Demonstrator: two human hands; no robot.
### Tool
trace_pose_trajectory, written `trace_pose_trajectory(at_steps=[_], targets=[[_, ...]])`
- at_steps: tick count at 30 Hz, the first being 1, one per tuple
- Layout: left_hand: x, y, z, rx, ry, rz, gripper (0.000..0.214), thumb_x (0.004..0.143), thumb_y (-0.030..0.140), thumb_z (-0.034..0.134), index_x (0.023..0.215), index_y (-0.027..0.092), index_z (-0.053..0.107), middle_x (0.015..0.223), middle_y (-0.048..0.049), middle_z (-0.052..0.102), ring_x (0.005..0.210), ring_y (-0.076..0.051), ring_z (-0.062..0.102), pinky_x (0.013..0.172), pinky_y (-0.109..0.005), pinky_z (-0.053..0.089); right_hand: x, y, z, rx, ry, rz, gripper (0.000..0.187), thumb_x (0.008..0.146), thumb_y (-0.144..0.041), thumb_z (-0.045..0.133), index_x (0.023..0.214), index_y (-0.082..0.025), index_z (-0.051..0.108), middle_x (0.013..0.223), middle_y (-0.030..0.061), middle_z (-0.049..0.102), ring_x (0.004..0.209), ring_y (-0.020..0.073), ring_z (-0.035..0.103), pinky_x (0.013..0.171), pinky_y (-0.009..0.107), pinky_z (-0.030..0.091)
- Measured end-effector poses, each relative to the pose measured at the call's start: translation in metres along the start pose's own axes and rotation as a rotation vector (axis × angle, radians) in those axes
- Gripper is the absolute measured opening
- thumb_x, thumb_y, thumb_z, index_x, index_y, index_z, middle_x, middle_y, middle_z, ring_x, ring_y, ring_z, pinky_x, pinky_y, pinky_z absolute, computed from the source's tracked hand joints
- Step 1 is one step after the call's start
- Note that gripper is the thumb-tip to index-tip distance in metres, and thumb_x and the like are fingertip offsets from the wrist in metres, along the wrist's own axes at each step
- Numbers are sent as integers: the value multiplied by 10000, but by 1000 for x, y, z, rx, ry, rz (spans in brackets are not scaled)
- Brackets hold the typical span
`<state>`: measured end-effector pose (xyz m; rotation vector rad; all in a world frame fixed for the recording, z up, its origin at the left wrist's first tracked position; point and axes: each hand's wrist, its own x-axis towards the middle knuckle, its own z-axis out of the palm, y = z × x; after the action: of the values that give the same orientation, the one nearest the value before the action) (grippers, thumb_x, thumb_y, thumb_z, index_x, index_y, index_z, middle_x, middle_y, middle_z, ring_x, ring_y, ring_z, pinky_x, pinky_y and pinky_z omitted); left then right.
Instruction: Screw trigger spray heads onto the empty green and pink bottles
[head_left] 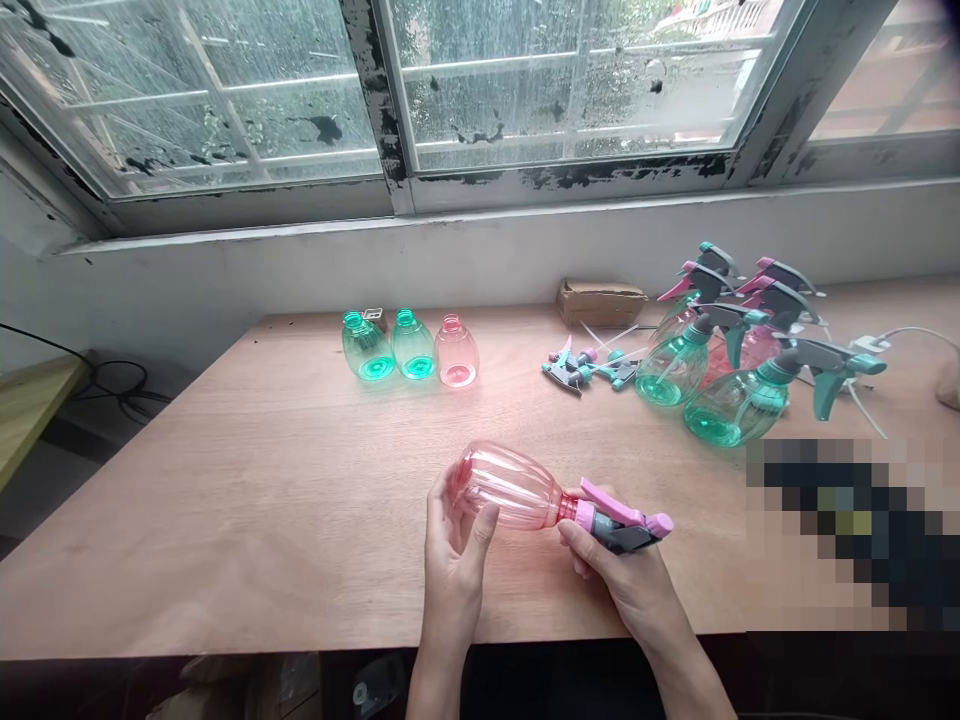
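A clear pink spray bottle point(511, 487) lies sideways in the air above the front of the table, between my two hands. My left hand point(459, 545) is wrapped round its base end. At the neck, my right hand point(611, 560) grips the pink collar of the grey and pink spray head point(626, 520), which sits on the bottle mouth. Whether the collar is fully screwed down I cannot tell. Farther back stand two green bottles point(413, 347) and one pink bottle point(457, 352) without spray heads. Several loose spray heads point(570, 368) lie in a small heap right of them.
Several bottles with spray heads point(731, 405) stand at the back right, beside a white cable point(919, 332). A brown cardboard box point(600, 302) rests near the wall under the window. A blurred dark patch point(862, 530) covers the right front of the wooden table point(262, 520).
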<state>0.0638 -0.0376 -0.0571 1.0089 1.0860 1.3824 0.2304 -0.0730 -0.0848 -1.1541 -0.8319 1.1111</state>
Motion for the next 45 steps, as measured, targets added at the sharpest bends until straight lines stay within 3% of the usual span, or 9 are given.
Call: trace_pose_trajectory(at_steps=[8,15,23,29,37,45], targets=[[2,-7,-3,-10,-33,23,638,869,336,828,1455,329,578,1584,-58,575,1532,-321,440,1281,-470,325,1,2,0,51,71,21,465,826,-492,892,1138,-211,692,701,2,712,484,149,517,516,303,400],[-3,-1,-1,19,-82,32,640,909,362,787,1494,326,529,1600,-60,551,1537,-308,432,1273,-448,345,0,3,0,54,85,27,450,827,-482,892,1133,-232,677,670,-21,688,494,142,518,522,290,383],[3,-6,-4,-41,121,-38,729,831,469,854,1449,269,524,1535,-136,592,1491,-347,491,1250,-504,359,-2,-3,1,-26,-22,-3,343,814,-488,893,1004,-235,760,656,-36,591,538,158,482,532,305,376],[4,-11,-5,-43,14,-7,669,854,362,846,1452,309,550,1553,-89,600,1505,-326,478,1274,-492,324,0,2,1,46,90,15,438,837,-495,876,1128,-217,703,701,-4,701,494,151,532,520,305,409],[2,-10,-5,-41,-82,39,666,886,309,796,1493,305,520,1601,-89,543,1521,-321,451,1264,-476,349,1,5,0,40,86,5,431,842,-483,882,1143,-232,704,650,-32,650,495,136,506,525,289,387],[4,-9,-3,-43,16,12,627,899,408,789,1439,227,527,1524,-133,599,1491,-314,488,1244,-456,379,0,2,-3,-55,-4,-23,332,869,-459,862,1068,-235,720,647,-49,570,568,147,469,555,290,374]])
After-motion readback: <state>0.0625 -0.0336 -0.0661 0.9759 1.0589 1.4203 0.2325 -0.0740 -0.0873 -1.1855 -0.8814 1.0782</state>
